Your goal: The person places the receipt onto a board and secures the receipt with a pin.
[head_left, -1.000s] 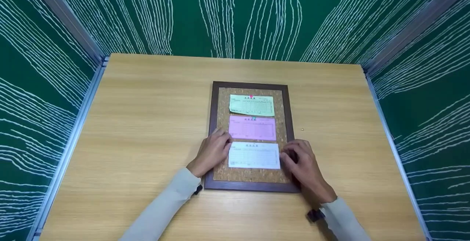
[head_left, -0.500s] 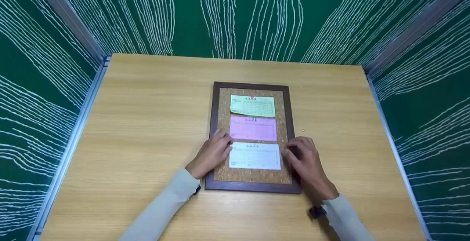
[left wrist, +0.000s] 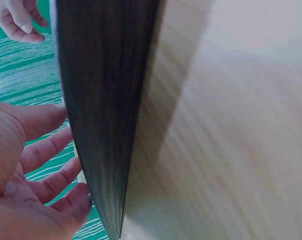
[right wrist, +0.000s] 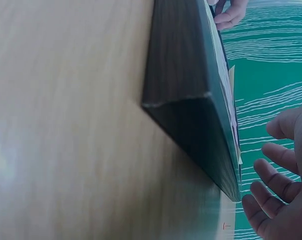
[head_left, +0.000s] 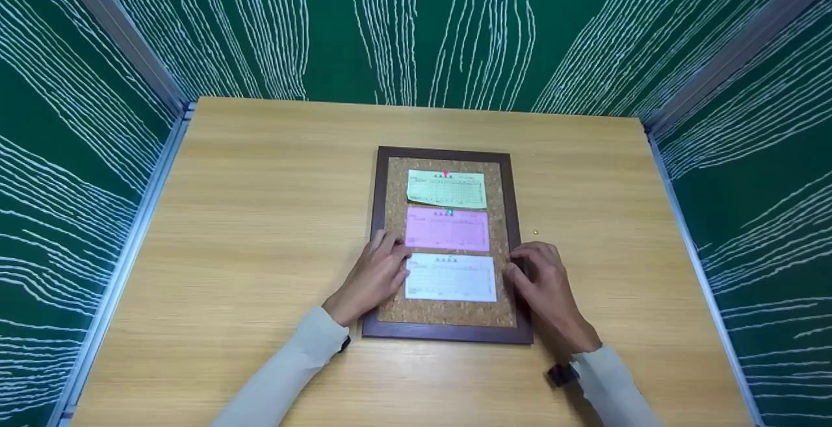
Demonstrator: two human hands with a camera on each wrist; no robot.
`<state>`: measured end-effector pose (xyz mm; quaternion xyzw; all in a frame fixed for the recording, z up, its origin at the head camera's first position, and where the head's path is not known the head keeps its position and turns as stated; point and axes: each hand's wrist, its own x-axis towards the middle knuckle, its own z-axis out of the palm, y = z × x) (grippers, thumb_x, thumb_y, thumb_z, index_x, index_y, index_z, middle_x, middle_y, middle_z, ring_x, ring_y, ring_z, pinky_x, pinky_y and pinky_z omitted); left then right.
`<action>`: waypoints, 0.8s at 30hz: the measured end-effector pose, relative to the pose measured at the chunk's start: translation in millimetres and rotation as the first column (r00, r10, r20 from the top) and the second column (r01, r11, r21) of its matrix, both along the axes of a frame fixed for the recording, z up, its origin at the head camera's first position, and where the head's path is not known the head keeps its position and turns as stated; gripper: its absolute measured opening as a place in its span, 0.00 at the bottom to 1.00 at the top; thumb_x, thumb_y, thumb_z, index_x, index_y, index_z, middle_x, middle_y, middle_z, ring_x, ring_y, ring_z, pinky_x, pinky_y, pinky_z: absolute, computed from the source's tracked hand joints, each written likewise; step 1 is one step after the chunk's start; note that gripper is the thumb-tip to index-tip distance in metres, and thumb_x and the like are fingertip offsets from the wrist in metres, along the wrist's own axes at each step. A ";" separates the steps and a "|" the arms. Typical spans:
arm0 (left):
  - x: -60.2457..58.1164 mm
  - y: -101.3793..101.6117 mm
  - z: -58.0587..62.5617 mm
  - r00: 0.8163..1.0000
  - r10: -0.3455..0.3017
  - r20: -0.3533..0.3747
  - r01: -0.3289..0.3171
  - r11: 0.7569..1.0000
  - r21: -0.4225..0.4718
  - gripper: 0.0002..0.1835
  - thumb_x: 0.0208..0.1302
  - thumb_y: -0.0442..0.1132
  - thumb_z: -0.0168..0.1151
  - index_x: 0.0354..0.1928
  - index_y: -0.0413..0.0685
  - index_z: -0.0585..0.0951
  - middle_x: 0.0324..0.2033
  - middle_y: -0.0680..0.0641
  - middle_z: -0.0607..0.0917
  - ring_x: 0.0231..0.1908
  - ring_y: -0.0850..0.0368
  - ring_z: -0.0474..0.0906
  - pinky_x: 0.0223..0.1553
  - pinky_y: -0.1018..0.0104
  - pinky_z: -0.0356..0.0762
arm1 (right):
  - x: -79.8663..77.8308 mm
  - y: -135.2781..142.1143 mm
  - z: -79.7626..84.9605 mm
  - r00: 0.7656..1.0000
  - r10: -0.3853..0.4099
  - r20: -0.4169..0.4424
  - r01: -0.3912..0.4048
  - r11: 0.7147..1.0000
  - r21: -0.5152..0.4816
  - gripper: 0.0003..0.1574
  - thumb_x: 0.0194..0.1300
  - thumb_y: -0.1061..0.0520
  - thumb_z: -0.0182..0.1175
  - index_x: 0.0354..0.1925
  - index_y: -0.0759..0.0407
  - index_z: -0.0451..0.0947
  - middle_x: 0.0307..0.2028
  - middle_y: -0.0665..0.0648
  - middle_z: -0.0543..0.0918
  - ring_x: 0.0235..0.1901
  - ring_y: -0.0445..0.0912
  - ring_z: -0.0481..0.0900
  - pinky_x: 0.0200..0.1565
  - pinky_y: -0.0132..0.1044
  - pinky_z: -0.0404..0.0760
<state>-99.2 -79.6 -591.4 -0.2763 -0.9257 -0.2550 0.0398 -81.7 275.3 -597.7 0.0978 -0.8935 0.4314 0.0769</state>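
Observation:
A cork board [head_left: 448, 315] in a dark brown frame lies on the table, with three printed slips in a column. A red push pin [head_left: 445, 173] is in the green slip [head_left: 446, 190], and a green push pin [head_left: 450, 212] is in the pink slip [head_left: 447, 231]. Lowest is the white slip [head_left: 450, 277]; whether a pin is in it I cannot tell. My left hand [head_left: 372, 279] lies over the frame's left side, fingertips at the white slip's left edge. My right hand [head_left: 546, 290] hovers by the right side, loosely bent fingers apart from the frame [right wrist: 183, 55] in the right wrist view.
A tiny yellowish object [head_left: 535, 232] lies on the wooden table [head_left: 273, 206] right of the board. Green walls [head_left: 338, 30] with white wavy lines stand at the back and both sides, with metal rails along the side edges.
My right hand has drawn slightly right, away from the white slip's right edge. The left hand has shifted only a little, and the slips lie as before.

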 end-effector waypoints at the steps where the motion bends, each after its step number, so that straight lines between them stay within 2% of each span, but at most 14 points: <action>1: 0.4 -0.7 -0.2 1.000 -0.002 0.001 0.002 1.000 0.003 0.13 0.74 0.34 0.71 0.57 0.39 0.89 0.59 0.39 0.82 0.60 0.43 0.72 0.66 0.48 0.75 | -0.6 0.4 0.3 1.000 -0.002 0.004 0.002 1.000 0.002 0.10 0.72 0.66 0.72 0.51 0.64 0.88 0.57 0.58 0.83 0.63 0.47 0.73 0.67 0.25 0.66; 6: 2.7 -4.5 -0.5 0.999 -0.014 0.047 0.013 1.000 0.017 0.19 0.71 0.37 0.75 0.61 0.40 0.86 0.65 0.37 0.79 0.70 0.37 0.69 0.76 0.33 0.64 | -6.0 4.2 -0.1 1.000 -0.006 -0.012 0.006 1.000 0.008 0.10 0.72 0.66 0.71 0.51 0.65 0.87 0.56 0.59 0.84 0.63 0.48 0.73 0.67 0.27 0.67; 10: 5.0 -7.7 -2.3 0.994 -0.014 0.106 0.010 0.999 0.035 0.25 0.71 0.41 0.77 0.66 0.42 0.84 0.70 0.36 0.76 0.77 0.32 0.63 0.76 0.19 0.53 | -13.6 8.5 -0.8 1.000 -0.017 -0.021 0.017 1.000 -0.005 0.10 0.72 0.67 0.71 0.51 0.67 0.88 0.56 0.61 0.84 0.63 0.52 0.74 0.68 0.40 0.69; 13: 7.1 -9.9 -4.0 0.990 -0.017 0.140 0.011 0.999 0.045 0.27 0.71 0.43 0.77 0.68 0.44 0.83 0.73 0.36 0.74 0.81 0.30 0.59 0.76 0.17 0.50 | -19.3 12.0 -0.8 1.000 -0.031 -0.004 0.031 0.999 -0.017 0.11 0.72 0.68 0.70 0.51 0.67 0.87 0.56 0.62 0.84 0.64 0.54 0.74 0.70 0.51 0.70; 15: 8.4 -11.0 -5.0 0.987 -0.020 0.161 0.012 0.999 0.047 0.27 0.72 0.44 0.76 0.68 0.44 0.82 0.75 0.35 0.72 0.82 0.29 0.55 0.77 0.18 0.48 | -22.9 14.6 -0.9 0.999 -0.040 0.001 0.040 0.999 -0.020 0.11 0.72 0.68 0.70 0.52 0.67 0.87 0.56 0.63 0.84 0.64 0.54 0.74 0.70 0.54 0.70; 17: 9.6 -12.0 -6.4 0.984 -0.022 0.176 0.014 0.999 0.045 0.28 0.71 0.45 0.76 0.69 0.45 0.81 0.77 0.36 0.70 0.84 0.29 0.52 0.78 0.19 0.46 | -26.3 17.5 -1.4 0.999 -0.047 -0.001 0.047 0.999 -0.023 0.11 0.72 0.68 0.70 0.51 0.68 0.87 0.56 0.64 0.84 0.64 0.55 0.75 0.71 0.53 0.69; 21: 11.4 -13.6 -8.1 0.976 -0.028 0.214 0.020 0.999 0.038 0.31 0.71 0.47 0.77 0.70 0.46 0.80 0.80 0.36 0.65 0.86 0.29 0.45 0.80 0.22 0.41 | -32.9 24.3 -4.9 0.998 -0.053 -0.037 0.052 0.998 -0.022 0.10 0.71 0.69 0.71 0.50 0.69 0.87 0.55 0.65 0.85 0.61 0.55 0.76 0.67 0.43 0.69; 24: 12.8 -14.6 -8.2 0.973 -0.037 0.230 0.028 0.999 0.042 0.32 0.70 0.49 0.77 0.71 0.46 0.79 0.81 0.35 0.63 0.86 0.29 0.41 0.80 0.22 0.39 | -37.1 28.7 -9.2 0.997 -0.066 -0.051 0.065 0.998 -0.004 0.10 0.71 0.68 0.71 0.50 0.70 0.87 0.54 0.66 0.85 0.60 0.55 0.76 0.65 0.44 0.69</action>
